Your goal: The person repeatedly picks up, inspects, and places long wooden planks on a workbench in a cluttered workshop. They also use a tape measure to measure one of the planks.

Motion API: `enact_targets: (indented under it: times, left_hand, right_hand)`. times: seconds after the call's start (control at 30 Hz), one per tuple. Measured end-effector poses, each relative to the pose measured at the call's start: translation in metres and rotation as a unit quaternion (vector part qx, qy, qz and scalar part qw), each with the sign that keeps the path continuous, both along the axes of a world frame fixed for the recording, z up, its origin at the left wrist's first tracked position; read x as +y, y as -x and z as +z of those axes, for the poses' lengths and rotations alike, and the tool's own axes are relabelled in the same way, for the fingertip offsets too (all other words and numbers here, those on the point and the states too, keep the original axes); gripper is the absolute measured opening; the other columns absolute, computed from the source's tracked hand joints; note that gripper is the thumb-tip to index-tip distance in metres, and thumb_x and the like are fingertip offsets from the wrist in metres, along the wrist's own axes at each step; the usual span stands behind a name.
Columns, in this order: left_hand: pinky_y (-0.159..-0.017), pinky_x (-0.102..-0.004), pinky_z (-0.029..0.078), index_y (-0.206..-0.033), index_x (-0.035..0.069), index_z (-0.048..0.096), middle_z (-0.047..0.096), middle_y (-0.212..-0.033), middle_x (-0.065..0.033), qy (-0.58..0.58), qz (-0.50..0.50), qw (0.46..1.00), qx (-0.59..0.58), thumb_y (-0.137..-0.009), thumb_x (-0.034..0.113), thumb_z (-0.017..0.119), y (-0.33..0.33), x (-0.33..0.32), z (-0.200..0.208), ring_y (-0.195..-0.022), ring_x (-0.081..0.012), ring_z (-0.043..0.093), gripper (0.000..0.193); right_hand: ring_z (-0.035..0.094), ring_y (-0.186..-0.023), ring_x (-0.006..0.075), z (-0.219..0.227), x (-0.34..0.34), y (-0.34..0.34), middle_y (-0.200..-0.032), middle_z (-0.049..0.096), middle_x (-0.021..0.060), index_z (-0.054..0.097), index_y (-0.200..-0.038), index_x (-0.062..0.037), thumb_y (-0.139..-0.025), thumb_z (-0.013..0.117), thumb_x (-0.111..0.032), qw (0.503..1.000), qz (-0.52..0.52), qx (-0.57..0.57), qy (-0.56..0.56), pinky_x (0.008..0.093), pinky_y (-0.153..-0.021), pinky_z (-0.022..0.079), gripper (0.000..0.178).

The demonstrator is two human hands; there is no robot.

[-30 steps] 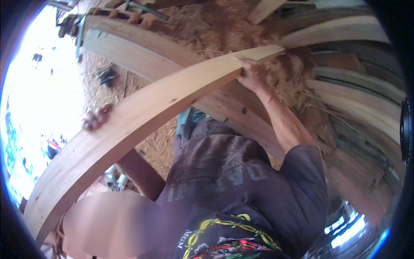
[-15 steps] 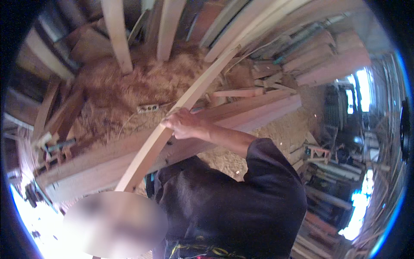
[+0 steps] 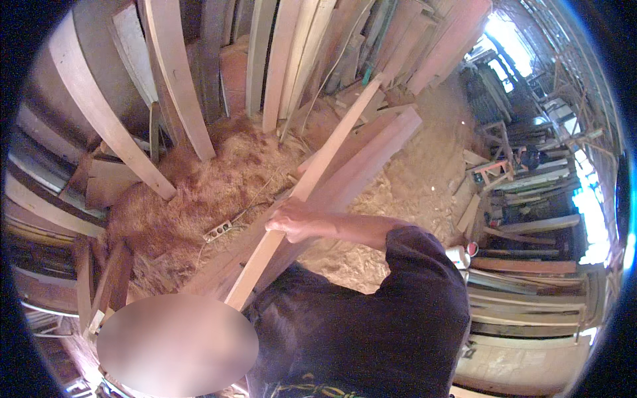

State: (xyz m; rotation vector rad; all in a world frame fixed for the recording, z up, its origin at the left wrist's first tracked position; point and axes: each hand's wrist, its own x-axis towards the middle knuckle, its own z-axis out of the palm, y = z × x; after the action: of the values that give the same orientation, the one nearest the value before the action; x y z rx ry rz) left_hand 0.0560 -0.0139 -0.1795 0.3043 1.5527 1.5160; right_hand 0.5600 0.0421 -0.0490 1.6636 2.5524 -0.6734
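Note:
My right hand (image 3: 290,220) is closed around a long, pale wooden batten (image 3: 332,139). The batten slants from the lower left up toward the far right. Beneath it lies a thick reddish wooden beam (image 3: 375,159), running in much the same direction; whether batten and beam touch, I cannot tell. A blurred oval covers the batten's near end at the lower left. My left hand does not show.
A pale power strip (image 3: 217,231) with a cable lies on wood shavings (image 3: 245,159) left of the beam. Several upright boards (image 3: 176,79) lean at the far side. Stacked planks (image 3: 531,285) lie at right, and a small wooden stand (image 3: 494,171) stands beyond the shavings.
The view has swung, bringing more leaning boards into sight. My right hand keeps its hold on the batten, which now lies more nearly in line with the beam.

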Motion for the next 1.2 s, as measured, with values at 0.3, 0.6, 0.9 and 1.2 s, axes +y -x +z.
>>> enact_targets:
  times: [0.3, 0.6, 0.9, 1.2]
  left_hand:
    - [-0.106, -0.0491, 0.046, -0.144, 0.006, 0.044, 0.046, -0.143, -0.0128, 0.054, -0.029, 0.998, 0.027, -0.106, 0.039, 0.052, -0.017, -0.016, 0.02, -0.133, -0.0273, 0.045, 0.052]
    - [-0.103, -0.0494, 0.047, -0.147, 0.005, 0.046, 0.051, -0.146, -0.0138, 0.085, 0.08, 0.993, 0.011, -0.101, 0.044, 0.061, -0.106, -0.093, 0.053, -0.137, -0.0289, 0.047, 0.062]
    - [-0.1, -0.0491, 0.049, -0.149, 0.006, 0.043, 0.053, -0.145, -0.0133, 0.084, 0.118, 0.986, -0.086, -0.107, 0.049, 0.048, -0.179, -0.059, 0.065, -0.131, -0.028, 0.055, 0.061]
    - [-0.105, -0.058, 0.048, -0.158, 0.012, 0.04, 0.025, -0.165, -0.0223, 0.093, 0.014, 0.996, -0.01, -0.093, 0.063, 0.066, -0.168, -0.037, 0.074, -0.149, -0.041, 0.034, 0.087]
  right_hand:
    - [0.071, -0.087, 0.0384, 0.01, -0.03, -0.048, -0.083, 0.071, 0.0149, 0.075, -0.105, -0.0134, -0.067, 0.07, -0.007, 0.998, -0.008, -0.041, 0.046, 0.0557, -0.075, 0.053, 0.039]
    - [0.07, -0.106, 0.0404, 0.009, -0.013, -0.057, -0.11, 0.075, 0.0189, 0.07, -0.122, -0.0096, -0.07, 0.088, -0.007, 0.997, -0.048, 0.004, 0.059, 0.046, -0.089, 0.055, 0.055]
    - [0.068, -0.113, 0.0379, 0.005, -0.015, -0.059, -0.114, 0.073, 0.0167, 0.069, -0.125, -0.0142, -0.076, 0.084, -0.009, 0.996, -0.057, 0.001, 0.071, 0.0469, -0.093, 0.054, 0.051]
    - [0.066, -0.117, 0.0351, 0.017, -0.028, -0.092, -0.128, 0.069, 0.0145, 0.062, -0.135, -0.0105, -0.086, 0.082, -0.029, 0.977, -0.102, 0.188, -0.021, 0.045, -0.101, 0.05, 0.056]
